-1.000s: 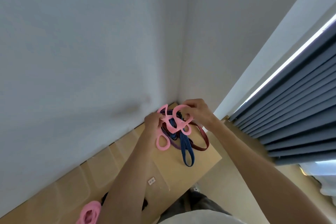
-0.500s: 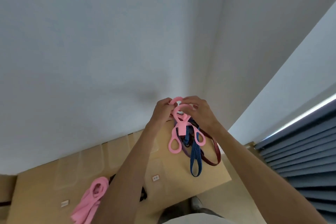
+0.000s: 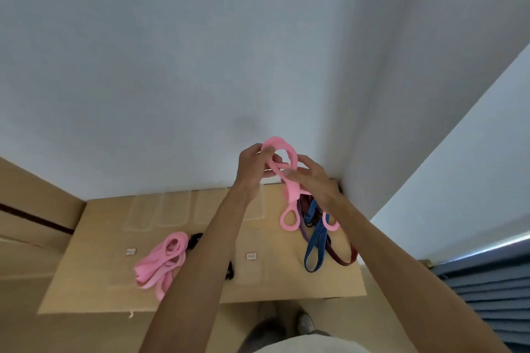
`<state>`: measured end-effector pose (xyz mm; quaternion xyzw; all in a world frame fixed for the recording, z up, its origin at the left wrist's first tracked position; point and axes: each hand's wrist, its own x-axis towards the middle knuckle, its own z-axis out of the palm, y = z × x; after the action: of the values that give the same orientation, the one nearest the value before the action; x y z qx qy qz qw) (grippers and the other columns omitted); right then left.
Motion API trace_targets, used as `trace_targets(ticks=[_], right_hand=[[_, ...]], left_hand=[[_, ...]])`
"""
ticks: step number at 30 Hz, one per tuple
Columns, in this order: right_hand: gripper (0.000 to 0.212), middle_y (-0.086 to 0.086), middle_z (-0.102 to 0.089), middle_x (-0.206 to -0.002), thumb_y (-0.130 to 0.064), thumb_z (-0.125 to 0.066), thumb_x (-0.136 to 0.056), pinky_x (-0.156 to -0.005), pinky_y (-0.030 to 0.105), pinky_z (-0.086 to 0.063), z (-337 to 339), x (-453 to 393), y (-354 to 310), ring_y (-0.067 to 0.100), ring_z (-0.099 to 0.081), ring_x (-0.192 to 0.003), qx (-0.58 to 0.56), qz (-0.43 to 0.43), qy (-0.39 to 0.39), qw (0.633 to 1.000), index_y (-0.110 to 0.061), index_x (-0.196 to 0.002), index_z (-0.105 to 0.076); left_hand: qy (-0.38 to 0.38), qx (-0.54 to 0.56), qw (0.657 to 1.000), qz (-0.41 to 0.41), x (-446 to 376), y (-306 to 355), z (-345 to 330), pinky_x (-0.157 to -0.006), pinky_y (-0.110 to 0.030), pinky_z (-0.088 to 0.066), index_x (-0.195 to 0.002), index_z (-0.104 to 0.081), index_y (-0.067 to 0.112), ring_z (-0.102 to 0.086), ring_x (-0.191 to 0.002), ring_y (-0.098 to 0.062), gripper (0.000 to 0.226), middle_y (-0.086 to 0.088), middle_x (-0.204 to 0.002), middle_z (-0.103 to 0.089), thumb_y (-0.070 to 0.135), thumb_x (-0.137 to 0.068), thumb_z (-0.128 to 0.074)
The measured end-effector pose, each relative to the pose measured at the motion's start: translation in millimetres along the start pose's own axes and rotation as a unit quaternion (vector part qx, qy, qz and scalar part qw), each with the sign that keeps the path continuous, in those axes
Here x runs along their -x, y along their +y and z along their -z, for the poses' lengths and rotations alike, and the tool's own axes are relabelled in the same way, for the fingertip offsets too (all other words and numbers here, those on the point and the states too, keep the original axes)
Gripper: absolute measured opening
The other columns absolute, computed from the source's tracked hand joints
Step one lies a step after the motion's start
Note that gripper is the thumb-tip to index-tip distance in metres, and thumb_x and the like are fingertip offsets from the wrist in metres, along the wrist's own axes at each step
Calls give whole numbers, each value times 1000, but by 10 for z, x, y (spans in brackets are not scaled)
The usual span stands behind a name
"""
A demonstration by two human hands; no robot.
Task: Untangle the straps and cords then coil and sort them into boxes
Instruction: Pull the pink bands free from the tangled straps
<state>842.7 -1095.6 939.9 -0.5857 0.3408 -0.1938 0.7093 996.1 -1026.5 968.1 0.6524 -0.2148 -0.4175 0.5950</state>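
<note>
Both hands are raised above the far right part of the wooden tabletop (image 3: 94,289), close to the corner of the white walls. The left hand (image 3: 252,166) grips the upper loop of a pink band (image 3: 289,180), and the right hand (image 3: 315,180) holds the same band just beside it, fingers (image 3: 304,160) curled over the strap. The band's two ring ends hang down. Behind and below them dangle a blue strap (image 3: 315,249) and a dark red strap (image 3: 344,258), their lower loops lying on the tabletop. Well to the left lies a pink strap bundle (image 3: 163,261), with a black item (image 3: 195,238) touching its far right side. Clear boxes (image 3: 160,209) stand along the far edge. Blue curtain (image 3: 487,295) fills the lower right.
</note>
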Motion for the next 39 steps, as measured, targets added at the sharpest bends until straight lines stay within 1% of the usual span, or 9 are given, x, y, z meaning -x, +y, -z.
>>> trace_targets(ticks=[3, 7, 12, 15, 19, 23, 28, 34, 39], right_hand=[[60, 8, -76, -105, -24, -82, -82, -94, 50, -55, -126, 39, 154, 29, -74, -94, 35, -26, -62, 997, -26, -134, -51], [64, 10, -72, -106, -18, -81, -82, -82, 42, -61, -412, 33, 271, 29, -74, -87, 45, -47, -79, 995, -25, -135, -46], [46, 7, -69, -110, -11, -78, -83, -73, 37, -63, -786, -44, 456, 21, -69, -89, 98, -25, -57, 993, -17, -126, -64], [41, 4, -71, -104, -10, -82, -78, -73, 35, -61, -1015, -150, 595, 22, -69, -87, 165, -42, -84, 982, -14, -117, -68], [28, 10, -74, -93, -9, -80, -81, -64, 26, -58, -1505, -250, 822, 17, -70, -74, 229, -93, -148, 958, -11, -107, -71], [26, 8, -72, -93, -14, -75, -85, -68, 29, -58, -2070, -355, 1046, 18, -70, -75, 262, -119, -158, 945, -10, -110, -69], [27, -2, -69, -98, -10, -77, -78, -70, 20, -47, -2645, -521, 1329, 17, -65, -89, 335, -109, -170, 920, -16, -104, -71], [12, -2, -67, -91, -15, -72, -83, -65, 21, -41, -3230, -777, 1643, 16, -60, -83, 404, -81, -130, 902, -12, -95, -69], [6, -5, -64, -83, -17, -65, -88, -61, 20, -42, -3447, -924, 1929, 14, -58, -75, 457, -68, -125, 878, -14, -92, -69]], left_hand=[[65, 79, 995, 14, 59, -66, 175, -66, -33, -56, -96, -67, 0, -68, -72, -24, 14, -8, -76, -67, 12, -93, -61], [146, 153, 977, 19, 163, -200, 513, -63, -30, -57, -90, -62, 3, -65, -72, -23, 6, -7, -75, -65, 7, -94, -60], [220, -87, 971, 36, 275, -547, 1105, -61, -29, -49, -95, -67, 7, -61, -72, -21, 16, -3, -81, -66, 5, -80, -64], [233, -214, 945, 79, 363, -805, 1481, -71, -28, -54, -110, -63, 15, -65, -86, -16, 28, 0, -99, -65, 7, -83, -64], [269, -227, 927, 129, 499, -1102, 2039, -91, -39, -56, -128, -56, 10, -62, -102, -21, 42, -3, -119, -61, 9, -86, -61], [263, -214, 927, 161, 620, -1301, 2674, -80, -39, -59, -103, -64, 14, -65, -91, -19, 21, -1, -102, -66, 13, -81, -63], [253, -200, 929, 183, 636, -1489, 3251, -67, -34, -55, -115, -47, 19, -63, -87, -18, 42, 0, -101, -58, 5, -80, -66], [278, -233, 920, 146, 508, -1793, 3756, -55, -25, -40, -92, -60, 17, -58, -73, -13, 20, 7, -85, -61, 12, -78, -72], [285, -240, 914, 161, 346, -2091, 3964, -65, -28, -46, -100, -64, 15, -61, -80, -17, 20, 3, -92, -64, 12, -80, -69]])
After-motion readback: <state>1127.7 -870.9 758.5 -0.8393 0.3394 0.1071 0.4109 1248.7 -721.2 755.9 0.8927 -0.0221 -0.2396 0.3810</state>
